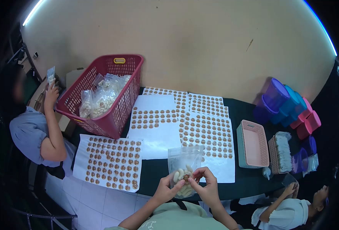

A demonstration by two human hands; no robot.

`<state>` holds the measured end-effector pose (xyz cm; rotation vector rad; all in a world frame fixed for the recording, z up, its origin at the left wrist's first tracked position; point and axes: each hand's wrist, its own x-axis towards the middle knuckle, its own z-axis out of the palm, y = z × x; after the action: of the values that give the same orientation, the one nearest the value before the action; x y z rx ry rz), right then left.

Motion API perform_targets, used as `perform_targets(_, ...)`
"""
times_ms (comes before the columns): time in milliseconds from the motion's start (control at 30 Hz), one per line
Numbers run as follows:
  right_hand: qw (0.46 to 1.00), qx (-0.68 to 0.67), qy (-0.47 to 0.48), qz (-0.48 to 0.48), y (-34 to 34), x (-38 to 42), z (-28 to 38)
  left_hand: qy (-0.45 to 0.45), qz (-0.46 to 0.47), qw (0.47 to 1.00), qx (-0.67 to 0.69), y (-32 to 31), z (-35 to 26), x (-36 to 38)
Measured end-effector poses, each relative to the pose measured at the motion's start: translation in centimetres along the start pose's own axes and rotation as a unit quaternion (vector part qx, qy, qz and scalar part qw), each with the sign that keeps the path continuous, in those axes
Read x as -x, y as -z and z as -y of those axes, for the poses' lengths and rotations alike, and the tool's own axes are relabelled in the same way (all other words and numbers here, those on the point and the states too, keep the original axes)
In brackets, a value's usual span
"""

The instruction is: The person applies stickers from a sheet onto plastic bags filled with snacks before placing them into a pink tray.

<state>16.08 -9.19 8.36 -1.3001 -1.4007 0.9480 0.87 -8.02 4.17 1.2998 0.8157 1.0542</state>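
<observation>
A clear zip-top plastic bag (185, 156) with pale, curved pieces inside is held upright in front of my body. My left hand (168, 188) grips its left side, the thumb lying across the front. On the bag's front sits a round brown sticker (186, 177), between my two thumbs. My right hand (206, 186) is closed at the bag's right side, thumb touching the front by the sticker and index finger bent. The fingers behind the bag are hidden. Sheets of round brown stickers (206, 134) lie on the dark green table just beyond.
A red basket (117, 119) with filled bags stands left of the sheets. Another sticker sheet (110, 163) overhangs the front edge. Pink and green trays (255, 143), a wicker basket (273, 151) and colored tubs (274, 94) stand right. Co-workers (39, 130) are at both sides.
</observation>
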Motion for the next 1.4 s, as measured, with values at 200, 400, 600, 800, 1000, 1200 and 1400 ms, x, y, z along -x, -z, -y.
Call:
perform_targets(200, 0.998, -0.05, 0.016, 0.02, 0.2, -1.6, -0.1, -0.006, -0.033, 0.999, -0.012, 0.1, -0.1, -1.3)
perform_targets(400, 1.0, 0.004, 0.013, -0.003, 1.1, -2.6, -0.5, -0.005, -0.047, 0.999, 0.01, -0.4, 1.2, -2.8)
perform_targets(600, 0.994, 0.008, 0.061, -0.093, 2.7, -4.9, -2.0, 0.028, 0.006, 0.999, 0.038, -0.6, 2.3, -5.2)
perform_targets(800, 0.997, -0.014, -0.011, 0.078, 2.8, -6.7, -4.0, 0.004, -0.042, 0.999, -0.004, -0.7, 0.8, -6.3)
perform_targets(1000, 0.995, 0.009, -0.015, 0.101, 1.4, -6.1, -2.9, 0.007, -0.094, 0.995, -0.041, 0.0, 1.6, -5.9)
perform_targets(1200, 0.979, -0.128, -0.094, 0.129, 1.2, -6.6, -4.2, 0.023, -0.042, 0.994, -0.102, 1.2, 0.5, -5.6)
perform_targets(1400, 0.967, -0.207, -0.092, 0.12, 1.1, -6.5, -5.1, 0.03, -0.022, 0.998, -0.059, 1.7, 0.5, -5.7)
